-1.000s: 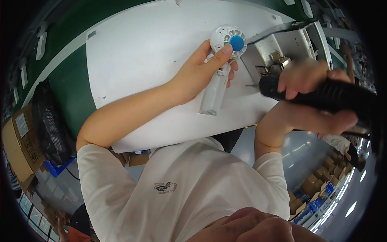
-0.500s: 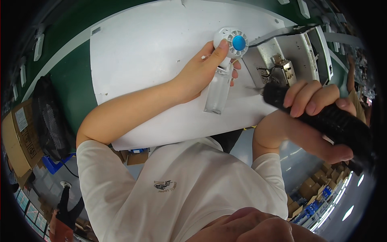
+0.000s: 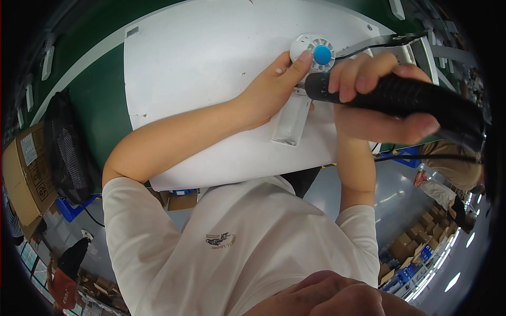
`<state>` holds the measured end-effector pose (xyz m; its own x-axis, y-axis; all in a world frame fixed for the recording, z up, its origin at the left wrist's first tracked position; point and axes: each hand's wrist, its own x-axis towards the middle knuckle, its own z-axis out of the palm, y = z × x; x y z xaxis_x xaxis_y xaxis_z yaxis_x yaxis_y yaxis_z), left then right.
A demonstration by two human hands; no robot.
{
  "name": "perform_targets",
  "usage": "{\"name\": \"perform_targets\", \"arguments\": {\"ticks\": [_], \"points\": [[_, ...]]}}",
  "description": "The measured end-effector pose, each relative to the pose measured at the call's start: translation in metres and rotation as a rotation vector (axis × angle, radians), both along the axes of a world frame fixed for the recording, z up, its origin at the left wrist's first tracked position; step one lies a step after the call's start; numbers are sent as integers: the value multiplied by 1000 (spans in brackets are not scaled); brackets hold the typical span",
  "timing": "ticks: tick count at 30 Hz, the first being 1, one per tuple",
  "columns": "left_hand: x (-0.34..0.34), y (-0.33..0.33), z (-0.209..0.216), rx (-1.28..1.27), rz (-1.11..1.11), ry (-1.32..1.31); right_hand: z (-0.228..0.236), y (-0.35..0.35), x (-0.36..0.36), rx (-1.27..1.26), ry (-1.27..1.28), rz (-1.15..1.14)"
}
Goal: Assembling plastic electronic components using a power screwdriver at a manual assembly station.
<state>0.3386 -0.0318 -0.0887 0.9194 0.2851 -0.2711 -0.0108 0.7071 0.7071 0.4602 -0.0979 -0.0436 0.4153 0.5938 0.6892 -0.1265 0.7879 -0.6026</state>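
My left hand (image 3: 271, 95) is closed around the neck of a white device with a round, slotted head (image 3: 300, 48). A blue disc (image 3: 322, 55) fills the middle of that head, and my thumb presses beside it. Below the hand, a pale, see-through rectangular body (image 3: 290, 120) extends toward me. My right hand (image 3: 363, 105) grips a black electric screwdriver (image 3: 403, 99) lying roughly level, its nose close to the device's neck. The screwdriver's tip is hidden, so I cannot tell whether it touches.
A white board (image 3: 200, 63) covers the green tabletop (image 3: 105, 79). Behind my right hand stands a metal fixture (image 3: 408, 52), mostly hidden. At the left are a black mesh bag (image 3: 68, 152) and a cardboard box (image 3: 29, 174). A black cable (image 3: 421, 157) runs at the right.
My right hand has brought the screwdriver left and upward to the device's neck, covering much of the metal fixture. My left hand and the device have shifted slightly right in the picture.
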Motion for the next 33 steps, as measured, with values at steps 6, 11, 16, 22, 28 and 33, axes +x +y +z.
{"name": "perform_targets", "arguments": {"ticks": [6, 11, 16, 22, 28, 33], "points": [[1, 0, -4, -68, -2, -14, 4, 2, 3, -17, -1, 53], [5, -1, -2, -114, -14, -54, 54, -43, 26, -120, -280, -158], [5, -2, 5, -68, -9, 36, 63, -57, 28, -142, -292, -333], [4, -2, 5, -59, 22, 49, 55, -46, 14, -137, -167, -322], [5, -3, 8, -56, 19, 32, 38, -28, -4, -108, -67, -148], [1, -2, 1, -43, 41, 7, 15, -6, 2, -95, -85, -64]]}}
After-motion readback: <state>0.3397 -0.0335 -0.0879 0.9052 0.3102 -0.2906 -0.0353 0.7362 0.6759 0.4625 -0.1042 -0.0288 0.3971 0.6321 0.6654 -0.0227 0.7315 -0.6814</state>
